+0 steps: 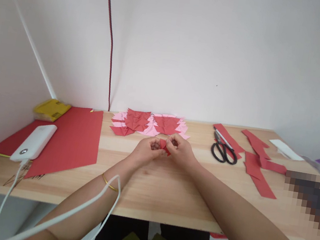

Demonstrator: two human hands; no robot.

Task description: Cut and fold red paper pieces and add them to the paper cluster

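Observation:
A small folded piece of red paper (162,144) is pinched between my two hands above the middle of the table. My left hand (149,150) grips its left side with curled fingers. On the other side, the thumb and fingers of my right hand (180,150) close on it; parts of the paper are hidden behind them. Just beyond my hands lie several folded red paper pieces (137,120) in overlapping rows, with folded pink paper pieces (149,129) among and beneath them.
Black-handled scissors (224,152) and red paper strips (257,169) lie right, near a white strip (286,150). At left are red sheets (73,142), a yellow packet (52,109) and a white power bank (34,142). Its white cable (70,216) crosses my left arm.

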